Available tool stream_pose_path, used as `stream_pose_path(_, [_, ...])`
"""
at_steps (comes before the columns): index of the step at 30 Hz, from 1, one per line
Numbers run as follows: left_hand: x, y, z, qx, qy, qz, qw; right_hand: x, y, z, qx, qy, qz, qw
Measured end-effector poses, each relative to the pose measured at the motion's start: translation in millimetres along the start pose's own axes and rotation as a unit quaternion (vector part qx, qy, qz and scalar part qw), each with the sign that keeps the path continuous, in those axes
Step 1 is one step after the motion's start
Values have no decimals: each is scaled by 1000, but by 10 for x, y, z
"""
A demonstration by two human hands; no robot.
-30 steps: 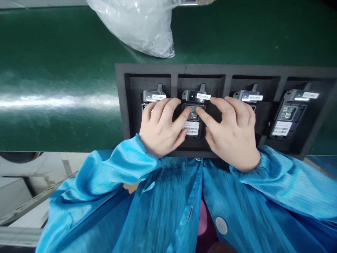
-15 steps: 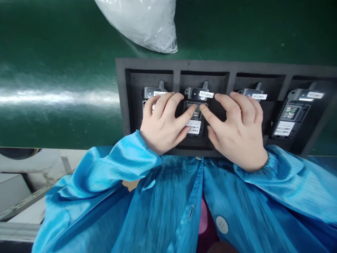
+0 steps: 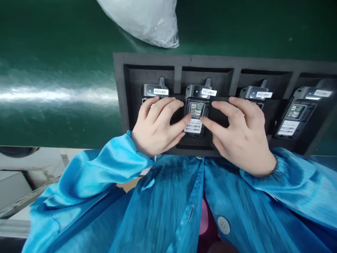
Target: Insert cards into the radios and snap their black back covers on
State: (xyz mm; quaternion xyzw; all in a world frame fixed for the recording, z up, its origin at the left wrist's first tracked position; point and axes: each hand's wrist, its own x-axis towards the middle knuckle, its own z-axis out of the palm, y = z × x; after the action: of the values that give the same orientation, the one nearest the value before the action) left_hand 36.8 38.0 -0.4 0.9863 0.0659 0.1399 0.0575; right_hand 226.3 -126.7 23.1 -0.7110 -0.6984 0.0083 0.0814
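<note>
A black handheld radio-like device with a stubby antenna lies face down in the second compartment of a dark foam tray. Its back is uncovered, with card slots and a barcode label showing. My left hand is open, its index fingertip at the device's left edge beside the label. Opposite it, my right hand is open too, index fingertip at the right edge just under the slots. Neither hand wraps round the device. My left hand partly hides a similar device; my right hand covers much of another.
One more such device lies tilted in the rightmost compartment, its slots and label in sight. A translucent plastic bag rests beyond the tray on the green table. The table's front edge runs along the tray's near side.
Both index fingers have moved off the card slots, down and apart to the device's sides, so the slots now show fully. The view has shifted slightly.
</note>
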Motion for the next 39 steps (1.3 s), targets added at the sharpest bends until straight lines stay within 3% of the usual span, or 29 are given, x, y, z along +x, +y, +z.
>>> stream_pose_path(5, [-1, -5, -18, -36, 15, 12, 999, 5, 18, -28, 36, -21, 22, 999])
stream_pose_path(13, [42, 28, -13, 8, -16, -1, 1000, 33, 1, -17, -26, 1, -12, 1000])
stream_pose_path(27, [150, 53, 13, 25, -28, -34, 999, 118, -179, 63, -31, -12, 87, 996])
stream_pose_path(30, [162, 72, 9, 36, -31, -33, 998, 115, -285, 35, -2, -15, 113, 993])
stream_pose_path(34, [174, 116, 53, 53, -41, -42, 997, 34, -407, -43, 82, 29, 103, 991])
stream_pose_path(39, [214, 109, -56, 19, -62, -45, 997, -257, -247, -123, 172, 77, 84, 978])
